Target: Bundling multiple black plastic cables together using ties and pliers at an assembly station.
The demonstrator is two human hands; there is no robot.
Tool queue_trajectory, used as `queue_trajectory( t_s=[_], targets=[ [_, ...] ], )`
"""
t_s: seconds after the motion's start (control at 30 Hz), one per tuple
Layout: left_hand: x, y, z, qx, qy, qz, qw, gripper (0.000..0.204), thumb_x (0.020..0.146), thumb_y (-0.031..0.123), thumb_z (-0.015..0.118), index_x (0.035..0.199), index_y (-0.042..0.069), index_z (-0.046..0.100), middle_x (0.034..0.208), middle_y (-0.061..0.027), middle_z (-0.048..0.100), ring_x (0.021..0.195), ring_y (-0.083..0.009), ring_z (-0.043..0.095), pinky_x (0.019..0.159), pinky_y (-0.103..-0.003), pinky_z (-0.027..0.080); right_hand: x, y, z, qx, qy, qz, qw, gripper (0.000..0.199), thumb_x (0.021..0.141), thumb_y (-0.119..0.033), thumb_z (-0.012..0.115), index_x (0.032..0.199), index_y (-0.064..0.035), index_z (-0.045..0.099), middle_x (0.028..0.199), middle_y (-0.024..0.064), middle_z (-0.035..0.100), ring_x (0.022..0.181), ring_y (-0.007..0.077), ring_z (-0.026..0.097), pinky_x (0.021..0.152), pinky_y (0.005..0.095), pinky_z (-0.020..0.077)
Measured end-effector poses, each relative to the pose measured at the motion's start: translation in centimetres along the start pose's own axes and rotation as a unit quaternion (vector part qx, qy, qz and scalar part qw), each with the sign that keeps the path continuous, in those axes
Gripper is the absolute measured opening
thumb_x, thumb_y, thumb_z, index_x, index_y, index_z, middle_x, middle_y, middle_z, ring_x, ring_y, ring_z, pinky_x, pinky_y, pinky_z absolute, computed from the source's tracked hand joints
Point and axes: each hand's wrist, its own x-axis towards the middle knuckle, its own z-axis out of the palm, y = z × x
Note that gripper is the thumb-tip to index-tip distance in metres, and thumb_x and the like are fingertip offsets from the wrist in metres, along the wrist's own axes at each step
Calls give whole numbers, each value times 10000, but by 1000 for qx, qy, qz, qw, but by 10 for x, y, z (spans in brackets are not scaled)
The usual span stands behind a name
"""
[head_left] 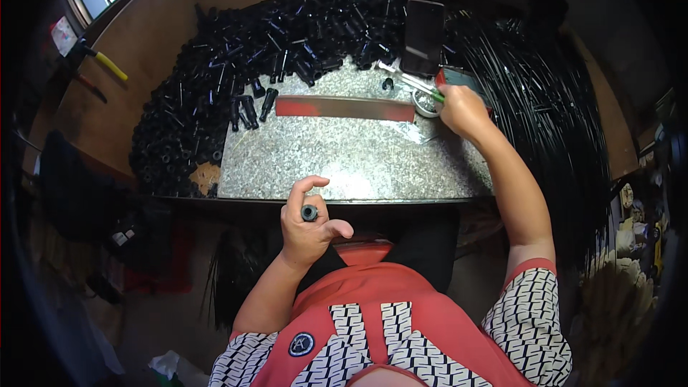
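In my left hand [307, 226] is a black tubular part [309, 213], its round hollow end showing. The curled fingers hold it while the thumb and index finger stand apart. My right hand [462, 111] is at the right of the stone slab [344, 147], closed on a slim pale tool with a green grip [436, 94]. What kind of tool it is I cannot tell. The tool lies across a small round dish [427, 104] of tiny shiny pieces; whether it touches them is unclear. A flat metal bar with red ends [344, 107] lies left of the dish.
Black tubular parts [287, 29] are heaped along the slab's back and left. Long thin black strands [530, 79] spread at the right. A dark phone [423, 36] lies behind the dish. Wooden boards [143, 50] wall the bench, with yellow-handled pliers [107, 63] at the left.
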Motion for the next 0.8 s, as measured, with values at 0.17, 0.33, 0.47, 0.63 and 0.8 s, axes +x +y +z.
queue_trajectory(
  t_s=[0.17, 0.33, 0.47, 0.63, 0.8],
  targets=[
    [0, -1, 1, 25, 22, 37, 999, 751, 592, 487, 808, 1095, 26, 494, 491, 29, 345, 477, -31, 302, 444, -197, 255, 15, -8, 18, -92, -79, -14, 993, 171, 734, -68, 530, 773, 5, 679, 837, 239, 660, 798, 376, 660, 723, 449, 526],
    [-7, 1, -1, 42, -3, 6, 999, 780, 595, 446, 826, 1135, 11, 468, 536, 60, 412, 504, -13, 374, 460, -180, 283, 14, -7, 22, -85, -96, -10, 992, 185, 755, -82, 531, 799, 11, 684, 862, 229, 668, 832, 363, 662, 757, 443, 522],
    [-11, 0, 1, 38, -9, 10, 999, 762, 607, 424, 832, 1133, 10, 468, 537, 61, 411, 503, -12, 373, 463, -177, 284, 9, -5, 22, -50, -63, 1, 997, 160, 708, -57, 557, 781, 49, 652, 812, 261, 648, 798, 401, 647, 737, 458, 518],
    [-9, 1, 0, 32, -12, 4, 999, 748, 618, 413, 833, 1135, 13, 470, 534, 65, 411, 501, -10, 372, 466, -175, 284, -6, -18, 12, 37, 44, 5, 998, 127, 721, 0, 558, 840, 37, 585, 806, 239, 622, 819, 424, 608, 732, 485, 480],
    [-1, -3, 3, 39, -20, 12, 999, 779, 604, 468, 820, 1134, 13, 474, 532, 60, 403, 503, -19, 363, 477, -180, 288, -32, -47, 7, 294, 46, -32, 954, 97, 800, -20, 611, 879, 9, 563, 798, 191, 573, 796, 352, 593, 686, 403, 448]
  ],
)
